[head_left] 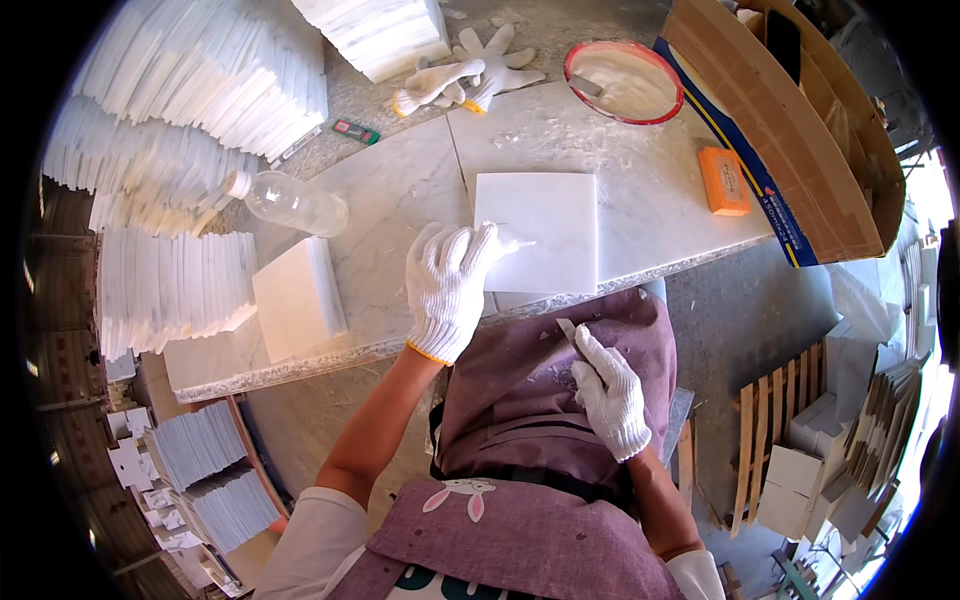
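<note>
A square white tile (pixel 550 205) lies flat near the front edge of the marble-look worktop. Over its left side is my left hand (pixel 447 280), in a white knit glove, its fingers curled. Something small, white and pointed (pixel 515 241) juts out past the fingertips over the tile; its kind is unclear. My right hand (pixel 612 400), gloved as well, rests above my apron-covered lap. It is closed round a small flat scraper blade (pixel 567 328), whose grip is hidden by the fingers. Both arms come up from the lower edge.
Tall stacks of white tiles (pixel 180 280) line the left. Beside them are a clear bottle (pixel 295 203) and a short tile pile (pixel 300 300). Farther back lie spare gloves (pixel 497 62) and a red-rimmed bowl (pixel 640 75) of white paste. An orange box (pixel 723 181) sits by a cardboard carton (pixel 790 140).
</note>
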Tool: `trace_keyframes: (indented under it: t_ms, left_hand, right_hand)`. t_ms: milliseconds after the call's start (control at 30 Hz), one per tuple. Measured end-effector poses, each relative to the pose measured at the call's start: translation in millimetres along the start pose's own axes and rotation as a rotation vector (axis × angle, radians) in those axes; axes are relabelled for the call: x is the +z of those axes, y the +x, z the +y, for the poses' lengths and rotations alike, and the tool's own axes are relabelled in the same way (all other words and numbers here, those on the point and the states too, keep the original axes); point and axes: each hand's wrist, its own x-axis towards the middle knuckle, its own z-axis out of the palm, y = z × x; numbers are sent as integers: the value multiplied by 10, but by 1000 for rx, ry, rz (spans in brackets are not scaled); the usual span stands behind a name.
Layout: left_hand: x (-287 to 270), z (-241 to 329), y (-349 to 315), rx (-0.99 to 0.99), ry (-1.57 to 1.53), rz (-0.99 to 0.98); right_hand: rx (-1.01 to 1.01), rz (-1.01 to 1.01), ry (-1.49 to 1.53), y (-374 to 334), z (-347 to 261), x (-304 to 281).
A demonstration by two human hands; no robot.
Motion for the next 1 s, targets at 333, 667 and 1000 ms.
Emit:
trace_keyframes:
  t_ms: [333, 667, 1000]
  left_hand:
    - [36, -20, -35, -1, 20, -20]
    - [12, 18, 11, 13, 59, -18]
    - [-2, 62, 70, 18, 85, -6]
  right_hand:
    - [-51, 9, -20, 12, -11, -18]
    - [-106, -29, -22, 7, 47, -22]
    - [-95, -13, -36, -1, 99, -9]
